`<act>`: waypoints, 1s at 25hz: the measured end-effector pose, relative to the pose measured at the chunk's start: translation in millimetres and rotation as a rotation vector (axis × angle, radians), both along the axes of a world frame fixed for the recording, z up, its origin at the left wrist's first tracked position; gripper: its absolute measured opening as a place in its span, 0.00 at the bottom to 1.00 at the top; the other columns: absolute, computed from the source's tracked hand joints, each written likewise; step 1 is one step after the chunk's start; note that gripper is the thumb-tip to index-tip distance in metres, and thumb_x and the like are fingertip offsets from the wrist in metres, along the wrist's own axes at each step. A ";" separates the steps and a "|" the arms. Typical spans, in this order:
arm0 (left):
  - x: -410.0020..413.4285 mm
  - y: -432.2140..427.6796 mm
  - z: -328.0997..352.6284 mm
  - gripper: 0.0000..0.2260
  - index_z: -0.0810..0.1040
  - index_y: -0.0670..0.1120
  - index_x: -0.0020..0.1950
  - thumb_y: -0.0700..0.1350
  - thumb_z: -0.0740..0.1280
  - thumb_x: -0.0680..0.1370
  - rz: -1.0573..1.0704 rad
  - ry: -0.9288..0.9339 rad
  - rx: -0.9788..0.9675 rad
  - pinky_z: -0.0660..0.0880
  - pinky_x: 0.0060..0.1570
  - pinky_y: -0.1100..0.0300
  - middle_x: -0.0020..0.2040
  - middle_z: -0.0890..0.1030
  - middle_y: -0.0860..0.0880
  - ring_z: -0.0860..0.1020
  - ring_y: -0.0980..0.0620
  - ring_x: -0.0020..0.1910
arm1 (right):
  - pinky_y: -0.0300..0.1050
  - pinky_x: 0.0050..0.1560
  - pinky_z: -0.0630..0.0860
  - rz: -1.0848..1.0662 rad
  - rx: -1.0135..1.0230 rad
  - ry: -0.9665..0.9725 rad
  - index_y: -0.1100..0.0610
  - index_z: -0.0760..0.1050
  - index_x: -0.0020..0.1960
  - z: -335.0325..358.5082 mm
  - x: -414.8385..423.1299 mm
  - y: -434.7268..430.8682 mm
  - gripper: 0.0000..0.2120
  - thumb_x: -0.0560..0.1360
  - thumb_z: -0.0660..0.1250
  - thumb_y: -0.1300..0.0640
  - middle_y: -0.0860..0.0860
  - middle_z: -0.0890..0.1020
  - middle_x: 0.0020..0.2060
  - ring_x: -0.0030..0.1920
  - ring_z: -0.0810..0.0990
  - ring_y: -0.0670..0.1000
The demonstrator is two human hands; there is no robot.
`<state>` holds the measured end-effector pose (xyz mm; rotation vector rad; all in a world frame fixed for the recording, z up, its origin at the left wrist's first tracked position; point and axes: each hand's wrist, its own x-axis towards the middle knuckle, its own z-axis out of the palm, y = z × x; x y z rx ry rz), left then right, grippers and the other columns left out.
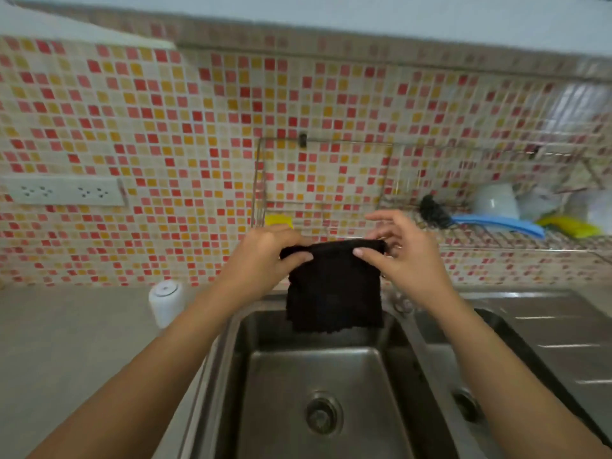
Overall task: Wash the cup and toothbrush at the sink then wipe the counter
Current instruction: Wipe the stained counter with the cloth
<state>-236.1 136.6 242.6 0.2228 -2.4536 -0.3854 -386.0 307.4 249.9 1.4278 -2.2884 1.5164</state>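
Both hands, left hand (265, 251) and right hand (402, 253), pinch the dark cloth (334, 289) by its top edge, fingers closed on it, above the sink (318, 376). Best to keep it spread flat before wiping the bench (66, 342).

A mosaic wall (185, 127) of small red, orange, yellow and cream tiles is running across the whole back of the room, capped by a tiled ledge (331, 34) with pale plain wall above. A white socket strip (63, 191) is sitting low on the left. A wire rack (323, 173) is hanging against the tiles, and a wire shelf (516, 240) is stretching off to the right. Soft, even light is falling on the grey tabletop (66, 342).
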 end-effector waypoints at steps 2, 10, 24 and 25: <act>-28.9 11.9 34.1 0.12 0.81 0.46 0.57 0.46 0.70 0.74 -0.030 -0.002 -0.003 0.66 0.45 0.77 0.46 0.80 0.56 0.74 0.61 0.44 | 0.34 0.45 0.74 -0.001 -0.054 -0.031 0.48 0.74 0.55 24.7 -27.6 19.4 0.19 0.68 0.75 0.57 0.44 0.81 0.40 0.44 0.80 0.42; -134.2 -33.1 92.1 0.10 0.82 0.46 0.56 0.45 0.68 0.76 0.104 -0.296 0.099 0.67 0.44 0.71 0.52 0.81 0.52 0.76 0.58 0.49 | 0.38 0.51 0.72 0.049 0.046 -0.094 0.51 0.72 0.58 48.1 -125.9 -37.3 0.18 0.70 0.73 0.54 0.48 0.80 0.47 0.49 0.78 0.47; -214.5 -113.6 8.1 0.14 0.80 0.40 0.59 0.45 0.66 0.77 0.300 -0.505 0.057 0.71 0.56 0.55 0.58 0.80 0.42 0.76 0.43 0.59 | 0.42 0.50 0.71 0.021 0.416 -0.010 0.55 0.69 0.65 -13.6 -196.3 -139.3 0.21 0.73 0.70 0.56 0.55 0.77 0.59 0.57 0.76 0.54; -213.3 -112.7 8.2 0.16 0.76 0.40 0.63 0.46 0.65 0.78 0.317 -0.483 0.054 0.69 0.59 0.53 0.62 0.78 0.42 0.74 0.43 0.62 | 0.44 0.53 0.71 0.007 0.426 0.022 0.55 0.68 0.66 -13.1 -196.3 -140.9 0.22 0.74 0.69 0.55 0.55 0.76 0.60 0.59 0.75 0.55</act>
